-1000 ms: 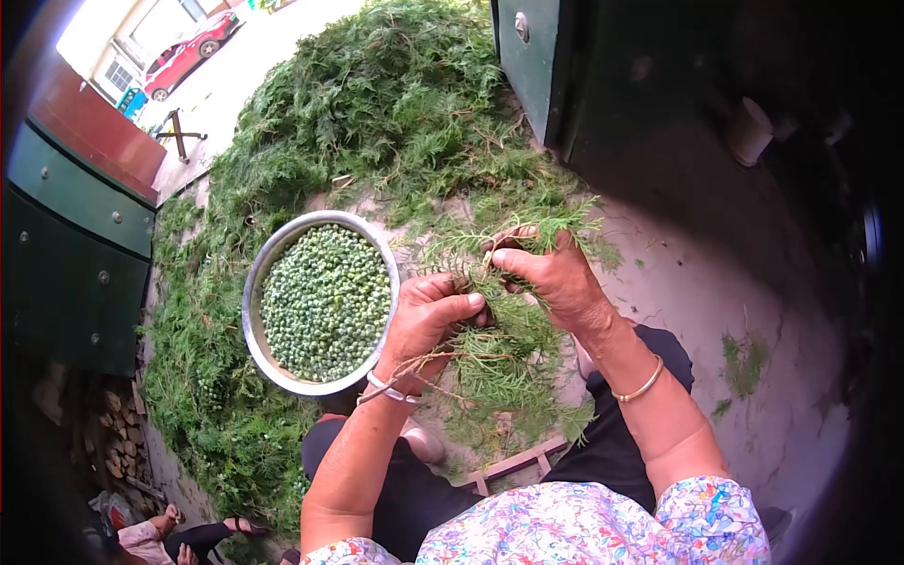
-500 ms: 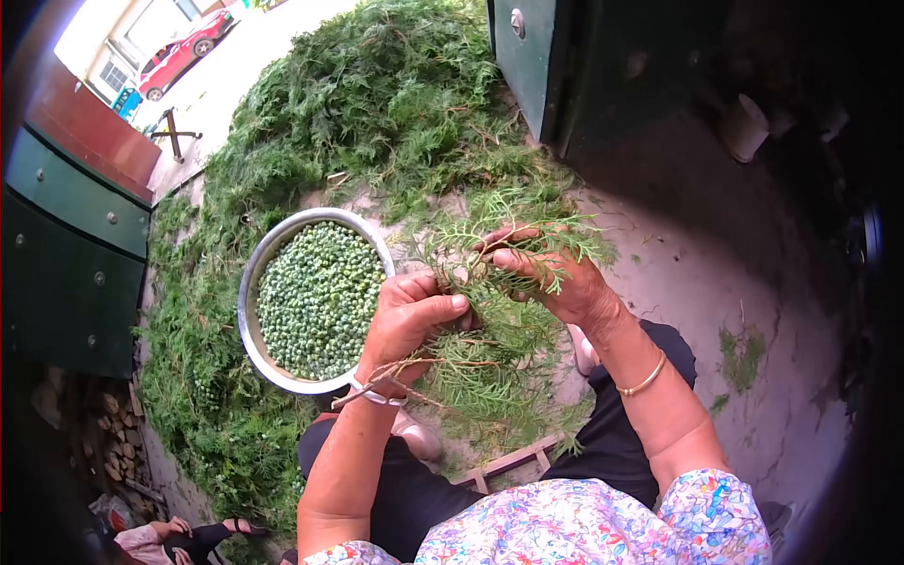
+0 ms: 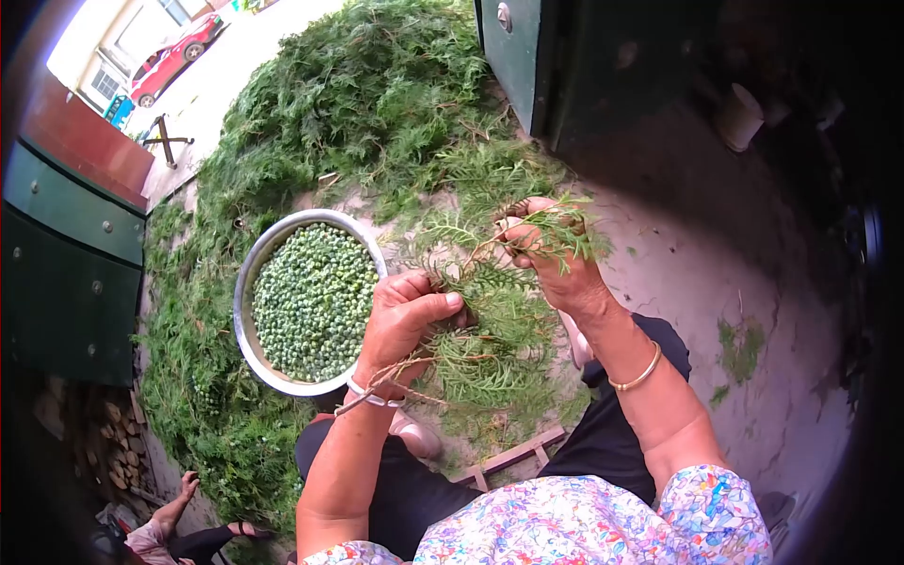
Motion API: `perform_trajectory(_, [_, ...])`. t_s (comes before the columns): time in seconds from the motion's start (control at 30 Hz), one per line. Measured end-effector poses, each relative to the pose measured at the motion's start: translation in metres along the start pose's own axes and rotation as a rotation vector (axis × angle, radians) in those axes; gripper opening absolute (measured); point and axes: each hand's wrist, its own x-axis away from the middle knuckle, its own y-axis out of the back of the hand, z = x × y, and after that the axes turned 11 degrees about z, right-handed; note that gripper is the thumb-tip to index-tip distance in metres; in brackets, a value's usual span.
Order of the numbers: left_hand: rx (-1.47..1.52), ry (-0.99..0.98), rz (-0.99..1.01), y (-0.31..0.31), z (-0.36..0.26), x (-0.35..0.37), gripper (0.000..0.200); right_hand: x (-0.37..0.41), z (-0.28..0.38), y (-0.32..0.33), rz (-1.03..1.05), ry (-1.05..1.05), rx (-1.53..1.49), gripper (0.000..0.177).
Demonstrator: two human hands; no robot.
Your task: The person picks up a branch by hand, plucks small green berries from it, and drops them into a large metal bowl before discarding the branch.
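My left hand is closed around a leafy evergreen branch with flat, scaly green foliage. Brown woody stems stick out below that hand, across the wrist with its bracelet. Higher and to the right, my right hand has its fingers curled in a pinch on a green sprig; the fingertips are partly covered by leaves. Just left of my left hand stands a round metal basin, filled with small round green cones.
A large heap of cut evergreen branches spreads ahead and along the left. Dark green metal doors flank both sides. Firewood is stacked at lower left, near another person's arm. A red car is parked outside.
My right hand has moved slightly up and away from my left, and its fingers have curled in more. The other person's arm at lower left has reached out toward the branches.
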Motion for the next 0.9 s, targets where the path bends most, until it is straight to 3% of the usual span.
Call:
perform_trajectory(0.07, [0.030,-0.048,-0.022,0.001,0.001,0.002,0.006,-0.001,0.007,0.002,0.069,0.089,-0.707,0.022])
perform_trajectory(0.13, [0.050,-0.031,-0.041,-0.001,-0.002,0.001,0.007,0.003,0.008,-0.006,0.023,0.114,-0.768,0.024])
perform_trajectory(0.2, [0.011,-0.024,-0.063,-0.001,-0.003,-0.002,0.009,-0.003,0.017,0.016,0.489,-0.246,-0.967,0.024])
perform_trajectory(0.23, [0.015,-0.015,-0.064,-0.001,-0.001,-0.002,0.010,-0.007,0.021,0.013,0.383,-0.296,-1.153,0.026])
perform_trajectory(0.27, [0.014,-0.014,-0.063,0.000,0.000,-0.003,0.010,-0.007,0.022,0.014,0.381,-0.297,-1.153,0.026])
perform_trajectory(0.33, [-0.007,-0.020,-0.083,0.000,0.001,-0.004,0.010,-0.007,0.024,0.018,0.568,-0.436,-1.021,0.028])
perform_trajectory(0.4, [-0.008,-0.024,-0.116,-0.004,0.002,-0.006,0.010,-0.011,0.028,0.022,0.545,-0.324,-0.986,0.018])
perform_trajectory(0.47, [-0.008,-0.028,-0.151,-0.003,0.004,-0.007,0.010,-0.031,0.046,0.043,0.595,-0.592,-1.279,0.022])
perform_trajectory(0.5, [-0.019,-0.027,-0.139,0.000,0.007,-0.008,0.008,-0.029,0.045,0.037,0.595,-0.593,-1.279,0.022])
perform_trajectory(0.57, [-0.029,-0.025,-0.128,0.001,0.009,-0.008,0.007,-0.023,0.042,0.022,0.338,-0.356,-1.084,0.022])
perform_trajectory(0.7, [-0.125,-0.010,-0.102,0.007,0.017,-0.012,0.007,-0.024,0.044,0.028,0.465,-0.466,-1.142,0.024])
perform_trajectory(0.77, [-0.151,0.014,-0.075,0.005,0.013,-0.011,0.008,-0.017,0.041,0.018,0.354,-0.326,-1.060,0.026])
perform_trajectory(0.8, [-0.023,0.015,-0.078,-0.003,0.010,-0.009,0.008,-0.017,0.041,0.020,0.374,-0.309,-1.077,0.026])
perform_trajectory(0.87, [0.084,0.016,-0.007,-0.004,0.006,-0.006,0.010,-0.015,0.037,0.028,0.520,-0.518,-1.308,0.020])
perform_trajectory(0.9, [0.086,0.001,0.050,-0.001,0.008,-0.007,0.012,-0.012,0.033,0.027,0.545,-0.503,-1.318,0.020])
